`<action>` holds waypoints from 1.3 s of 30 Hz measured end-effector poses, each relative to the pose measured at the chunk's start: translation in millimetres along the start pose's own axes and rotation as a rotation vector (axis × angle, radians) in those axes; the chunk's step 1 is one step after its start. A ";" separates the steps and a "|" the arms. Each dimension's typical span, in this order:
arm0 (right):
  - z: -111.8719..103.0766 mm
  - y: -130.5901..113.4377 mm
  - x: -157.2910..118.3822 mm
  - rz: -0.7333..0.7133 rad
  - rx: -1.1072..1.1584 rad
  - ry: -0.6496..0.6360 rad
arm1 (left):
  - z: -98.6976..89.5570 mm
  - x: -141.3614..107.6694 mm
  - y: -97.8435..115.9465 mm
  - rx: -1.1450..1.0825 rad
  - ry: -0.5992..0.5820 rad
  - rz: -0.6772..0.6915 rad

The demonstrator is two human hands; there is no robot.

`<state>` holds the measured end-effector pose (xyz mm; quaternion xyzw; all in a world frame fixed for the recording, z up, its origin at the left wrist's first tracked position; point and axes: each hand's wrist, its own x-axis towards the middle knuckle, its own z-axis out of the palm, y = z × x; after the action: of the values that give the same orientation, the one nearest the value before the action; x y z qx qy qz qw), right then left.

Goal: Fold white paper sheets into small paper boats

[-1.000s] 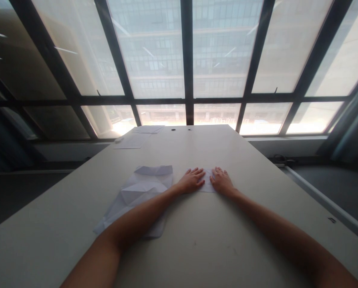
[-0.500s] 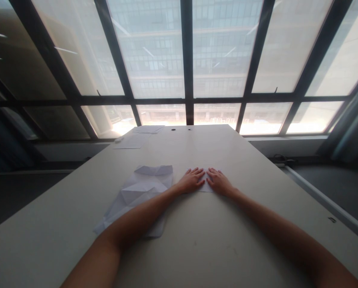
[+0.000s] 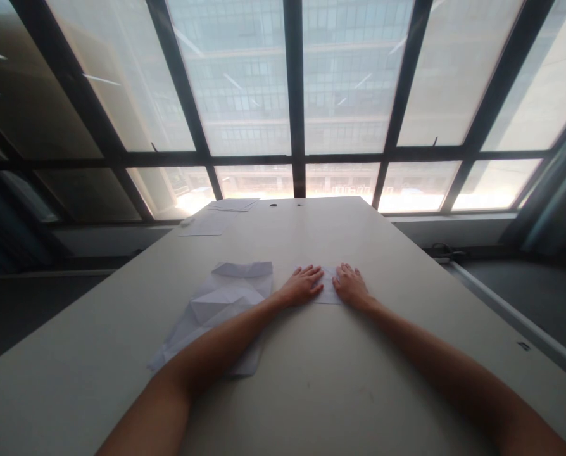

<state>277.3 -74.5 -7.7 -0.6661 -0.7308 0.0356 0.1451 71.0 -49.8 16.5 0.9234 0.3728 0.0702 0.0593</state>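
A small white sheet of paper lies flat on the white table, between and partly beneath my two hands. My left hand rests palm down on its left part, fingers spread. On the right part lies my right hand, also palm down with its fingers apart. To the left is a larger creased white paper, partly covered by my left forearm. Neither hand grips anything.
Flat papers lie at the table's far left corner, beside a small pale object. Two dark round spots mark the far end. A small dark mark is near the right edge. Windows stand beyond the table.
My right hand has slid a little to the right, so more of the small paper shows between the hands. My left hand has stayed in place.
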 end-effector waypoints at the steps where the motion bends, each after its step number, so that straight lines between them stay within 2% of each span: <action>1: -0.6 -1.0 -0.5 -0.043 0.009 -0.008 | 0.7 0.2 -0.5 0.000 0.001 0.002; 5: -2.8 -6.2 -3.8 -0.305 0.084 -0.063 | 5.6 2.8 -3.8 -0.005 0.010 0.005; 8: -3.4 -8.8 -5.9 -0.389 0.115 -0.083 | 8.3 4.7 -5.9 -0.008 0.002 0.006; 18: -0.2 -9.2 -4.0 -0.181 0.040 -0.076 | 5.0 3.2 -4.1 0.012 -0.021 0.009; 24: 1.6 -6.7 -1.3 -0.104 0.023 -0.051 | 1.4 1.7 -2.2 0.012 -0.022 0.015; 27: -0.9 -5.9 -1.2 -0.132 0.030 -0.063 | 1.6 1.9 -2.5 0.009 -0.021 0.018; 33: -6.6 -3.2 -3.1 -0.324 0.103 -0.116 | 4.8 3.3 -4.3 -0.004 -0.013 0.020; 39: -5.1 -4.2 -3.6 -0.315 0.099 -0.110 | 5.1 3.3 -4.3 0.001 -0.012 0.013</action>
<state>274.9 -79.2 -2.4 -0.5323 -0.8303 0.0848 0.1416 71.3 -44.7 11.1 0.9262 0.3664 0.0649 0.0605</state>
